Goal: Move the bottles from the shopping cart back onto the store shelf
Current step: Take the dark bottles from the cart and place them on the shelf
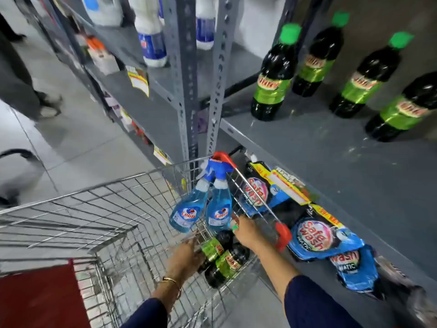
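Two dark bottles with green labels lie side by side in the near right corner of the wire shopping cart (94, 190). My left hand (186, 256) is curled around the left bottle (211, 250). My right hand (246, 233) grips the neck end of the right bottle (228, 262), and a green cap shows at my fingertips. Several matching bottles with green caps stand upright on the grey store shelf (331, 150), the nearest one (272, 84) beside the shelf post.
Two blue spray bottles (218, 209) hang on the cart's right rim, just beyond my hands. Blue detergent pouches (314, 235) fill the lower shelf beside the cart. White bottles (151, 39) stand on the left shelf bay. A person (21, 79) walks in the aisle at left.
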A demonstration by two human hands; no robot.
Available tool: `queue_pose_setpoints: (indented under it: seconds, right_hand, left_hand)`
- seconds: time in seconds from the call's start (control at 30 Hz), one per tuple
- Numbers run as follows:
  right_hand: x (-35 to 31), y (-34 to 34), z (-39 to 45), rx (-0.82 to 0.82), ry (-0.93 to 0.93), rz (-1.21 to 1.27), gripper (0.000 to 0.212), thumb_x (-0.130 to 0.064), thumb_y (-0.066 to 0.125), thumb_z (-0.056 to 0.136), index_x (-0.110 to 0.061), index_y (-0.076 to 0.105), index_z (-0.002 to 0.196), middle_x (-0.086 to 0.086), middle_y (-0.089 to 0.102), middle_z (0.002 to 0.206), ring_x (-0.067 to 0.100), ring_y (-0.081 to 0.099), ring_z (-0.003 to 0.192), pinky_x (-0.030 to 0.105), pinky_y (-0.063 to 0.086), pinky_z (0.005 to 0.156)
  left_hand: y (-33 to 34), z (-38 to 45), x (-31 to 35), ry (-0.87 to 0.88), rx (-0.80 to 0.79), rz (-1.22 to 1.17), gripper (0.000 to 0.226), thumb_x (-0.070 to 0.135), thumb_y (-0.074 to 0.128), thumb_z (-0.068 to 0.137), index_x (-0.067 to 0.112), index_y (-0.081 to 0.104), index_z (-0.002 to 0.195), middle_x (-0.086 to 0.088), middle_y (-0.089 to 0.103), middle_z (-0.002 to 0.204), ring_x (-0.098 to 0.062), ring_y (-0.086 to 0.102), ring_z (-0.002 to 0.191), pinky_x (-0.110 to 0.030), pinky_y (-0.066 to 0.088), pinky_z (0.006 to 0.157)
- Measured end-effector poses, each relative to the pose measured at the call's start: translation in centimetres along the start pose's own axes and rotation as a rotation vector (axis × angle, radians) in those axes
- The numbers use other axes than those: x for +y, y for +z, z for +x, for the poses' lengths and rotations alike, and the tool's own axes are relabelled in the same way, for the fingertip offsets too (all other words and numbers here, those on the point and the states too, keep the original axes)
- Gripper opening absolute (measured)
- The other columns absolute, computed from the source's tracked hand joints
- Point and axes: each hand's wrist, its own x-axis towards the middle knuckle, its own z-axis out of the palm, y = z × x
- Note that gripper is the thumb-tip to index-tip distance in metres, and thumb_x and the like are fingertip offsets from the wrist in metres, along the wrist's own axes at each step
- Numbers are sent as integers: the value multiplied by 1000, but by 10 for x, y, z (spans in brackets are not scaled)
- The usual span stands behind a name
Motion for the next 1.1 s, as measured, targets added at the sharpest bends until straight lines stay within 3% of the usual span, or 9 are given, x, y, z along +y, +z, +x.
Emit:
queue_pose_setpoints:
  seconds: [0.2,0.3,0.37,0.5,0.77,0.9,1.0,1.03,1.1]
  right_hand:
    - [4,27,61,-82,171,-48,33,-13,48,94,-3,53,125,19,56,130,33,54,118,35,46,96]
    - [8,41,85,-93,222,-69,36,-14,48,94,-2,50,128,19,53,134,33,51,122,35,44,99]
    - [11,52,94,-119,231,-47,36,-13,51,93,0,50,126,20,54,132,34,52,121,37,44,99]
    - [15,67,104,-137,229,0,29,-10,54,89,2,58,115,22,63,119,34,60,109,37,51,90]
    - [6,57,91,-63,239,82,28,-2,45,91,2,59,115,21,62,120,31,59,110,35,50,88]
    - [-1,35,63,43,259,205,28,-2,41,94,3,63,110,18,66,114,27,63,97,25,44,61]
    - [-8,13,38,121,242,259,24,-5,43,94,0,67,93,15,69,89,22,55,76,21,31,46]
    - [-10,4,28,162,225,271,23,-7,47,94,-3,68,86,14,69,83,23,58,76,20,36,49]
    - [-17,-16,6,245,170,318,23,-12,54,90,-5,68,74,17,72,90,28,67,89,25,45,63]
  left_hand:
    - [30,48,-15,-102,-172,-117,55,27,60,84,14,37,133,-12,50,132,-25,53,115,-33,46,99]
    - [38,75,-17,-93,-217,-77,46,22,59,85,11,44,127,-12,54,126,-24,55,111,-27,46,86]
    - [41,88,-17,-77,-256,-62,37,21,62,82,11,51,116,-11,61,116,-22,58,102,-24,43,75]
    - [40,100,-17,-56,-324,-25,22,15,60,82,9,56,103,-7,62,102,-20,55,93,-24,41,77]
    - [43,75,-28,-56,-168,-130,18,4,57,78,8,58,96,-2,58,87,-18,55,84,-24,43,70]
    - [25,53,-22,4,-97,-154,28,7,60,77,7,57,105,-4,61,90,-21,58,85,-30,51,75]
    - [9,36,-11,52,-33,-161,37,10,61,79,9,53,115,-6,64,101,-18,57,88,-25,47,75]
    - [2,29,-5,74,-1,-159,40,11,62,78,10,53,117,-7,64,105,-19,58,92,-25,48,78]
    - [-13,12,9,114,47,-179,42,10,63,77,10,52,118,-6,62,107,-18,56,98,-23,44,83]
